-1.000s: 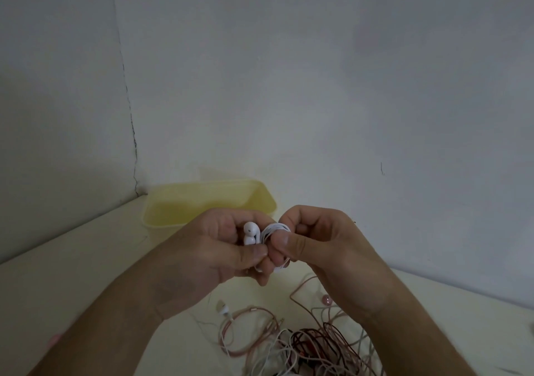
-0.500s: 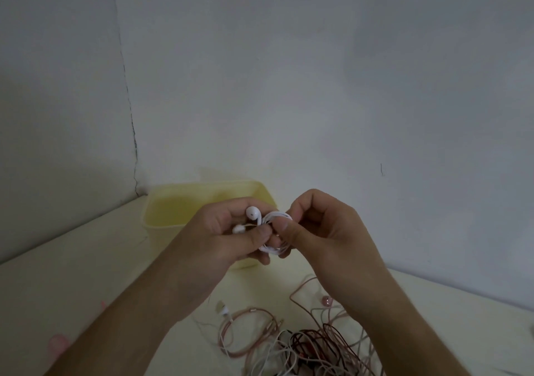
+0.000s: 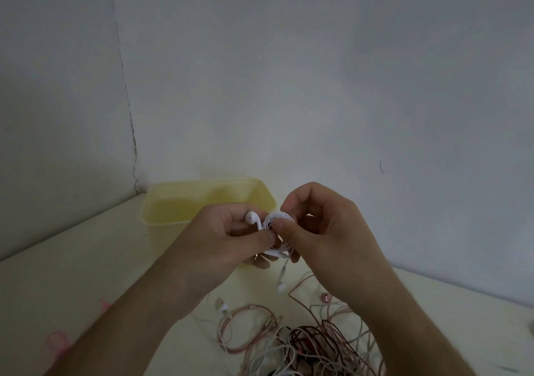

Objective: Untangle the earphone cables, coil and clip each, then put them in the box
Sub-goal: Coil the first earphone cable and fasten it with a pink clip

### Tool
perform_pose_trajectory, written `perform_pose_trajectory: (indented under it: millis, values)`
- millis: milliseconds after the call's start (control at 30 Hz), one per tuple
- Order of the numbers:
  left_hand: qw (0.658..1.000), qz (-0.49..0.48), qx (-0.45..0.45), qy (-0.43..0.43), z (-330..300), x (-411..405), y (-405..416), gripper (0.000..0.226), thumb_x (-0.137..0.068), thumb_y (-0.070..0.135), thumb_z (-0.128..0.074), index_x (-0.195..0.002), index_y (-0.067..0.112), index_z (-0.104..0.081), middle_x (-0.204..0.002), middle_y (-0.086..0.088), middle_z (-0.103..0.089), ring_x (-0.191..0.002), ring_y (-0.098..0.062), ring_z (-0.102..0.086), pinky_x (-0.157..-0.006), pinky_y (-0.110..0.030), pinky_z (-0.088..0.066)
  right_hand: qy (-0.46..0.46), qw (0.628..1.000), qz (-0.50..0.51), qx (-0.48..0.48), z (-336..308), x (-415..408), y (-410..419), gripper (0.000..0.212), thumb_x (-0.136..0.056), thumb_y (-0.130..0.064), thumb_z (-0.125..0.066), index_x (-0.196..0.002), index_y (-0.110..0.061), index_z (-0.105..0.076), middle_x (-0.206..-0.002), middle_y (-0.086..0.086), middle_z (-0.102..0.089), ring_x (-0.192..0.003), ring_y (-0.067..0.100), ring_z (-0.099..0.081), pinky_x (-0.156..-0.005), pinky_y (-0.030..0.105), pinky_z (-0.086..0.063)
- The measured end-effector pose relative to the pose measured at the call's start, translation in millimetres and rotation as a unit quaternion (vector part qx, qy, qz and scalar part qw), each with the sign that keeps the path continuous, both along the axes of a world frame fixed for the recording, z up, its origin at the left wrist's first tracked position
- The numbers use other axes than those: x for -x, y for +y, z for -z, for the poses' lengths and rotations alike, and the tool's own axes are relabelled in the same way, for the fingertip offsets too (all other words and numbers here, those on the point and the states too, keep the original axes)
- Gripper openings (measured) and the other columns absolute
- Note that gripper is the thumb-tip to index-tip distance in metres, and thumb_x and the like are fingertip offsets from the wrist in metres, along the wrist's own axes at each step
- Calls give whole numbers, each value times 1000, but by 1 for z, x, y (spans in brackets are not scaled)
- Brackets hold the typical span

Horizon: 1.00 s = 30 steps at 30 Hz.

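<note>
Holding a white earphone coil [image 3: 278, 235] pinched in both grips, left hand [image 3: 231, 240] and right hand [image 3: 323, 231]; unclipped, yellow box [image 3: 202, 202] looking empty, tangled pile [image 3: 303, 344] waiting on desk [image 3: 72, 274].

no readable text or labels anywhere

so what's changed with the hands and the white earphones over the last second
Both hands, left and right, have risen slightly, toward the yellow box, keeping hold of the white earphone coil. One earbud now sticks up clear of the left fingers, and another has dropped to dangle below. The tangled pile has not moved.
</note>
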<state>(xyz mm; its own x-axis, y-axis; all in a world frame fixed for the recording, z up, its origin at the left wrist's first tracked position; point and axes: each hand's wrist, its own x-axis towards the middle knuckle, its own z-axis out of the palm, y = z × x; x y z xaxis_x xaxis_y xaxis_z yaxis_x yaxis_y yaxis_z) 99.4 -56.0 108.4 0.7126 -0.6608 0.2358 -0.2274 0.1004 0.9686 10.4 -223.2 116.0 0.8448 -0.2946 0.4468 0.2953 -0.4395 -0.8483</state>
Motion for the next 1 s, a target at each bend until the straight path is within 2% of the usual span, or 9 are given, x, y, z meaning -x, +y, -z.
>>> perform_pose_trajectory:
  millis: [133, 300, 433, 533, 633, 767, 833, 900, 1000]
  values:
    - [999, 4, -3, 32, 2, -3, 0, 12, -96, 2, -69, -100, 1, -80, -93, -20, -79, -75, -22, -72, -66, -26, -57, 21, 1000, 5, 7, -1, 1, -1, 11, -98, -13, -75, -94, -15, -65, -77, 8, -70, -62, 31, -72, -61, 41, -60]
    - [997, -17, 18, 71, 6, -5, -2, 10, -94, 3, -71, -97, 0, -81, -91, -22, -78, -73, -26, -71, -69, -29, -59, 52, 998, -17, -20, -7, 5, 1, 4, -102, -15, -69, -105, -14, -66, -87, 5, -73, -70, 34, -77, -69, 51, -66]
    - [997, -71, 18, 29, 6, -3, -5, 10, -95, 8, -72, -100, 8, -81, -92, -13, -81, -82, -31, -78, -83, -43, -64, 69, 997, 17, -1, -12, 7, 2, 6, -99, -14, -73, -104, -15, -69, -95, 5, -77, -75, 23, -79, -77, 47, -66]
    - [994, -104, 29, -20, 6, 2, -9, 10, -95, 9, -73, -98, 14, -81, -90, -6, -82, -83, -29, -80, -87, -52, -63, 79, 995, 51, 18, -12, 7, 3, 6, -95, -14, -77, -97, -19, -75, -86, -2, -81, -75, 15, -79, -79, 39, -66]
    - [993, -110, 37, -37, 7, 5, -13, 12, -95, 9, -73, -95, 18, -82, -88, -4, -82, -80, -27, -80, -85, -53, -64, 87, 993, 71, 33, -14, 9, 5, 12, -94, -13, -79, -89, -24, -79, -78, -6, -81, -71, 12, -78, -75, 32, -65]
    - [993, -115, 30, -14, 7, 5, -14, 20, -89, 14, -81, -107, 21, -75, -93, 1, -81, -87, -23, -79, -80, -47, -65, 88, 992, 88, 13, -18, 11, 6, 12, -93, -10, -78, -87, -21, -78, -76, -4, -80, -65, 16, -78, -71, 32, -63]
    - [980, -181, 30, -78, 10, 5, -15, 37, -82, 20, -87, -111, 30, -66, -102, 10, -75, -97, -12, -74, -82, -32, -60, 93, 990, 105, 4, -18, 11, 7, 12, -92, -9, -78, -88, -20, -76, -74, -2, -79, -63, 17, -78, -72, 38, -63]
    - [937, -253, 19, -240, 9, 9, -12, 37, -80, 20, -86, -106, 30, -61, -106, 14, -65, -106, -9, -64, -86, -19, -50, 100, 988, 116, 1, -19, 11, 8, 12, -91, -8, -79, -89, -19, -74, -73, -2, -79, -62, 16, -78, -76, 44, -64]
    - [886, -236, -20, -398, 7, 18, -9, 20, -84, 22, -77, -97, 27, -63, -104, 16, -55, -106, -11, -59, -86, -21, -47, 105, 987, 125, 6, -20, 11, 9, 12, -91, -9, -79, -90, -19, -73, -71, -2, -79, -63, 15, -78, -79, 48, -65]
